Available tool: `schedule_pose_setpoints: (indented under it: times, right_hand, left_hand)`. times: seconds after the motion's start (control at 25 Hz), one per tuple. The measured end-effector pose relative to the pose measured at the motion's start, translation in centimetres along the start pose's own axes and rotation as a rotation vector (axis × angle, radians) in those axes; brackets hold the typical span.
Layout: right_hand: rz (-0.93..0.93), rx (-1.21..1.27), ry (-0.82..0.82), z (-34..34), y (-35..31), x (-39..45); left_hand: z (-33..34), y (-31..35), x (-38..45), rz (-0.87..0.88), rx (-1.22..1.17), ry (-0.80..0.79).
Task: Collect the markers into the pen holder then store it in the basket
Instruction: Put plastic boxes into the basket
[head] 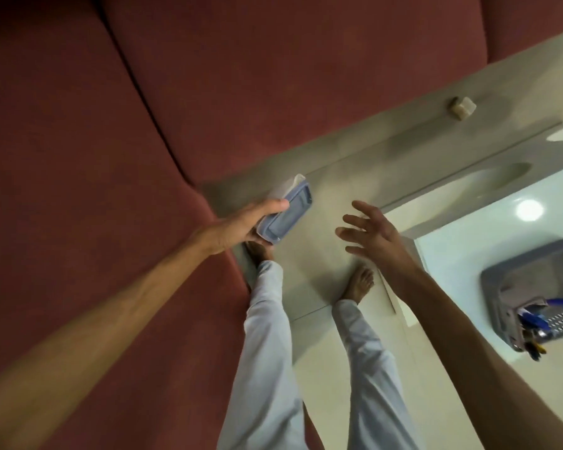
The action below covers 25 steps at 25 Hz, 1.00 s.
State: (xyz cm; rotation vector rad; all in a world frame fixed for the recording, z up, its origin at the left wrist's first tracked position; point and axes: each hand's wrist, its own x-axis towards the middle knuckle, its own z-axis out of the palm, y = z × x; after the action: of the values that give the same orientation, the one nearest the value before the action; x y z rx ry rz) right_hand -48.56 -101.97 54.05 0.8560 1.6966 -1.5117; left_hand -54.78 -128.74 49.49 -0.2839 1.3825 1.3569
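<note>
Markers (pixel 530 319) are seen standing in a holder (pixel 522 323), and the holder is already set inside the basket (pixel 514 280) on the shiny table (pixel 468 241) at the right. So the job looks almost done.

A small blue box (pixel 285 214) with a lid is held in the left hand (pixel 241 230), out over the floor (pixel 322 241) beside the red sofa (pixel 95 141). What is in the box cannot be told.

If the box belongs with the rest, it is best carried over slowly and kept flat, so the lid is not knocked off. It should be set down in the basket next to the holder, not on top of the markers, so the holder is not tipped. The free hand can be used to steady the basket.

The left hand is curled around the near end of the box, with the thumb laid along its top edge. The right hand (pixel 371 233) is wide open, fingers spread apart, and nothing is held or touched by it. It hangs in the air between the box and the table.
</note>
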Motion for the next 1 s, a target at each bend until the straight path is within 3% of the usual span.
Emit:
schedule_pose_setpoints:
  times: [0.12,0.32,0.44,0.6,0.72,0.88,1.0]
  right_hand:
    - [-0.05,-0.041,-0.137,-5.1,0.5,-0.8]
    - [-0.092,0.006,-0.036,-19.5,7.0,-3.7]
    - [-0.124,0.168,0.174,-31.9,13.3,-7.7]
    - [-0.139,0.19,0.638,-48.6,21.8,-13.0]
    - [-0.048,0.124,0.793,-57.5,28.7,-11.5]
    - [0.118,0.205,0.626,-61.2,33.4,-3.9]
    - [0.175,0.376,0.62,-60.5,34.6,1.0]
  left_hand:
    - [9.0,2.1,2.4,0.004,-0.143,-0.081]
    - [25.1,4.8,8.4,0.009,0.03,-0.059]
    - [35.3,5.4,14.2,-0.044,0.193,-0.036]
    - [45.8,5.5,21.4,-0.066,0.395,-0.022]
    - [50.0,5.7,24.7,0.01,0.455,0.071]
    - [50.8,8.5,27.8,0.104,0.514,0.194]
    - [49.2,11.4,28.8,0.11,0.544,0.288]
